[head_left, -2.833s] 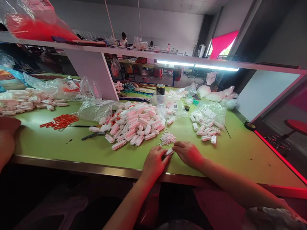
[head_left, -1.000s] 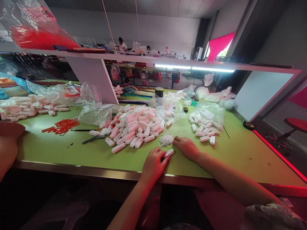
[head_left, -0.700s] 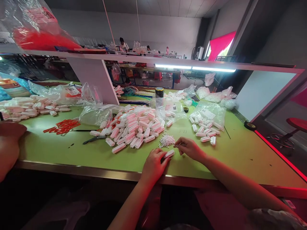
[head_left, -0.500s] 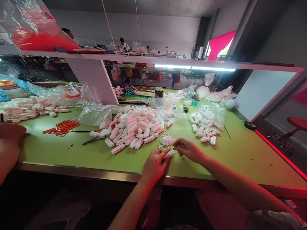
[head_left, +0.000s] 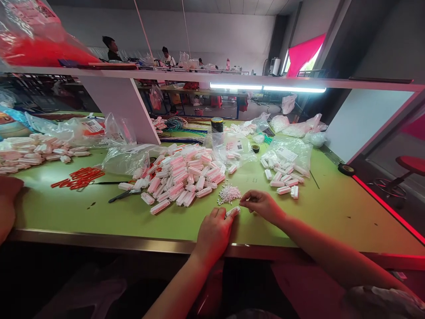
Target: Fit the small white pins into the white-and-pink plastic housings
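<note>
My left hand is closed around a white plastic connector housing, keeping it near the table's front edge; one end sticks out past the fingers. Just right of that end, my right hand has thumb and fingertips pinched together. Whatever lies in the pinch is too small to make out. Behind both hands is a little heap of tiny white pieces. A large pile of similar white housings stands to the left, and a smaller group lies to the right by an open clear bag.
Orange-red strips and a dark-handled tool lie on the left. Another person's arm rests at the far left edge. Rolls of black tape and bundled wires sit behind, under a shelf with a lamp.
The camera view has shifted slightly. My left fingers have drawn back a little along the housing, and my right hand stays pinched beside its end.
</note>
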The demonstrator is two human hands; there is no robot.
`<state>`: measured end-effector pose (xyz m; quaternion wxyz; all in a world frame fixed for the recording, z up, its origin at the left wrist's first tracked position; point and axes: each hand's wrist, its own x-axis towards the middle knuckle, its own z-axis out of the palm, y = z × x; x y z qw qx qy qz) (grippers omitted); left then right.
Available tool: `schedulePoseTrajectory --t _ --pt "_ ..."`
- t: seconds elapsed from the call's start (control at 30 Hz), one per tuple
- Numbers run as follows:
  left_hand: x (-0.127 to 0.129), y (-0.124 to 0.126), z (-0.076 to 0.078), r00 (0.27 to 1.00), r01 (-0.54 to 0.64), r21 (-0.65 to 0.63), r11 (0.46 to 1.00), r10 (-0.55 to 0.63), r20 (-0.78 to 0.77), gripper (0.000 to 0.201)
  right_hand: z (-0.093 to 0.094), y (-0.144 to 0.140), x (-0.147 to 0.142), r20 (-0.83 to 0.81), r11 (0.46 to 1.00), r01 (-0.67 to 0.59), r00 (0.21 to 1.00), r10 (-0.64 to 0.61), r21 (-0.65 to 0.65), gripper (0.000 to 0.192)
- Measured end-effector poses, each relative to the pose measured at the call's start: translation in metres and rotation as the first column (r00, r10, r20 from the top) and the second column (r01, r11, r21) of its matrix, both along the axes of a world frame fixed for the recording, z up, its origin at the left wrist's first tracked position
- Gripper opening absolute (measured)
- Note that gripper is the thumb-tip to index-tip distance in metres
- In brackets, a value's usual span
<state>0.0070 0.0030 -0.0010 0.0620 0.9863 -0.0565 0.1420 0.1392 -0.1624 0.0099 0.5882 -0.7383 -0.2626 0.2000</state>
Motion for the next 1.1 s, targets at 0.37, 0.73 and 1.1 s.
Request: schedulePoseTrajectory --t 0.37,0.73,1.1 --pt "-0.002 0.001 -0.002 0.996 -0.032 -0.041 0.999 0.035 0.077 0.037 0.001 0.001 -0.008 -0.014 0.996 -0.019 1.000 0.018 -0.087 0.038" --pt "-0.001 0.000 -0.006 0.992 -0.059 -0.076 0.995 0.067 0.108 0.030 -0.009 0.003 -0.010 0.642 0.970 -0.058 0.740 0.201 -0.236 0.021" --pt "0.000 -0.001 -0.003 0.994 -0.055 -0.079 0.995 0.062 0.094 0.024 -0.003 0.000 -0.014 0.714 0.943 -0.011 0.651 0.259 -0.332 0.023"
